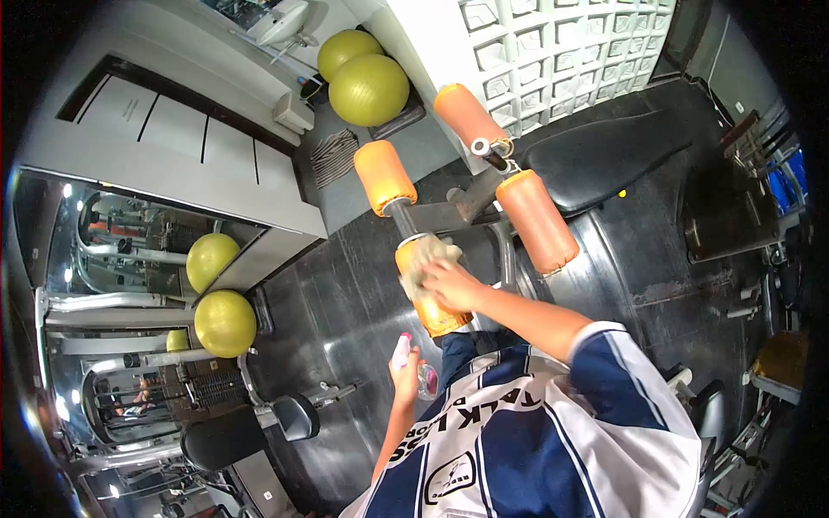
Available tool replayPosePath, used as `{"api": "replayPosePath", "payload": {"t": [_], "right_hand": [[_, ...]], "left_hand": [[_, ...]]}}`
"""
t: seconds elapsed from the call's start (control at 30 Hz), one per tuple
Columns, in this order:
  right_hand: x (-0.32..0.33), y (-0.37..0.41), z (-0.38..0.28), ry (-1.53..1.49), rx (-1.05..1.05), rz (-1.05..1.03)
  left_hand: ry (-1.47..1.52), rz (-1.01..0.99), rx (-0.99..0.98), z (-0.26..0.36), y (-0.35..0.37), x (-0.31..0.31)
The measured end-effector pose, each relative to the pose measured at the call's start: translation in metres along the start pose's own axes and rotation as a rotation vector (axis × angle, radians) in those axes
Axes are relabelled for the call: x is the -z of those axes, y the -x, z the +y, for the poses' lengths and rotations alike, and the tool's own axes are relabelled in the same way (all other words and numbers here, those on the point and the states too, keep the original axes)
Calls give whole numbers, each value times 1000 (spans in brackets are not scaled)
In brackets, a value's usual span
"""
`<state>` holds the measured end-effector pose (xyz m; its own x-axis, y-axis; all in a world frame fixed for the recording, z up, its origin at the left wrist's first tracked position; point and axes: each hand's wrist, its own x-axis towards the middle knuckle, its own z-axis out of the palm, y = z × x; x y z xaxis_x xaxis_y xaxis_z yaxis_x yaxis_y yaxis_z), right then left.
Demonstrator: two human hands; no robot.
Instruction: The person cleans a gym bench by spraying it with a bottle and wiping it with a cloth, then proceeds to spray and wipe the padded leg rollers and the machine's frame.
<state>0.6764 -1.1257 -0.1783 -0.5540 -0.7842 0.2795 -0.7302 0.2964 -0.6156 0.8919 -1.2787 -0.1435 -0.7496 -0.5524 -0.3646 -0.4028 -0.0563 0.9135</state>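
Note:
My right hand [451, 285] presses a pale cloth [429, 256] onto an orange foam roller pad [442, 319] of a weight bench; the fingers lie over the cloth, slightly blurred. Down by my waist, my left hand [404, 373] is closed around a spray bottle [428, 383] with a pink and white nozzle and a clear body. A second orange roller pad [384, 177] sits on the same bar, farther from me. Two more reddish-orange pads, one farther away [466, 114] and one nearer [537, 222], flank the bench's metal post.
The black bench seat [596, 164] extends to the right. Yellow-green exercise balls [369, 90] rest near a sink [281, 22], and another ball [225, 324] stands by the mirror [129, 250] at left. Gym machines with a black padded seat [298, 418] stand lower left, others at right.

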Motion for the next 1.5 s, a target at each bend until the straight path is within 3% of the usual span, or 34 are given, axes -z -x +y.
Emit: {"api": "replayPosePath", "payload": {"t": [0.1, 0.17, 0.2, 0.23, 0.27, 0.33, 0.37, 0.47, 0.5, 0.53, 0.6, 0.63, 0.67, 0.73, 0.8, 0.9, 0.97, 1.0, 1.07, 1.1, 1.23, 1.3, 1.33, 1.4, 1.5], "right_hand": [[13, 59, -15, -98, 98, -78], [40, 87, -23, -301, -68, -328], [30, 107, -20, -389, -88, -275], [36, 123, -22, -280, -275, -488], [36, 137, -20, -318, -377, -550], [38, 158, -16, -258, -512, -495], [38, 164, -16, -258, -595, -401], [44, 167, -13, -194, -719, -250], [43, 166, -11, -417, -796, -76], [41, 165, -9, -642, -863, 104], [46, 153, -1, -614, -805, 227], [47, 143, 10, -587, -830, 184], [55, 128, 17, -560, -853, 139], [84, 88, 7, -517, -660, 220], [132, 33, -25, -464, -751, 82], [101, -26, -5, -332, -616, 53], [57, -58, 6, -184, -283, 263], [35, -68, 10, -265, -355, 150], [-26, -52, 6, 236, -217, 114], [-16, -43, -27, 150, -288, 103], [-14, 35, -61, 200, -139, 40], [4, 60, -91, 95, -382, 56], [5, 70, -95, 109, -390, 63], [4, 81, -100, -64, -740, 44], [10, 68, -127, -82, -828, 134]], "left_hand": [[-3, -56, -36, 5, 1, -1], [-74, -74, -116, 24, -4, -15], [-151, -109, -193, 33, -11, -22], [-314, -208, -342, 25, -27, -22], [-317, -227, -341, 38, -32, -30], [-507, -394, -463, 59, -41, -47], [-522, -494, -385, 48, -54, -49], [-410, -526, -263, 45, -54, -49], [-495, -453, -489, 30, -58, -43], [-497, -460, -494, 14, -63, -33], [-205, -350, -125, -19, -73, -9], [-323, -353, 61, -28, -83, 13], [-323, -353, 59, -31, -80, 27], [-463, -384, 77, -36, -72, 50], [-407, -349, 108, -40, -59, 68], [-201, -239, 115, -38, -39, 75], [-51, -219, 117, -44, -35, 88], [-39, -214, 122, -45, -32, 93], [-4, -208, 141, -40, -27, 96], [-16, -219, 159, -37, -26, 103], [27, -211, 124, -41, -36, 142], [69, -207, 123, -47, -50, 161], [96, -196, 122, -50, -58, 170], [63, -163, 129, -51, -77, 183], [-34, -249, 76, -42, -110, 206]]}}
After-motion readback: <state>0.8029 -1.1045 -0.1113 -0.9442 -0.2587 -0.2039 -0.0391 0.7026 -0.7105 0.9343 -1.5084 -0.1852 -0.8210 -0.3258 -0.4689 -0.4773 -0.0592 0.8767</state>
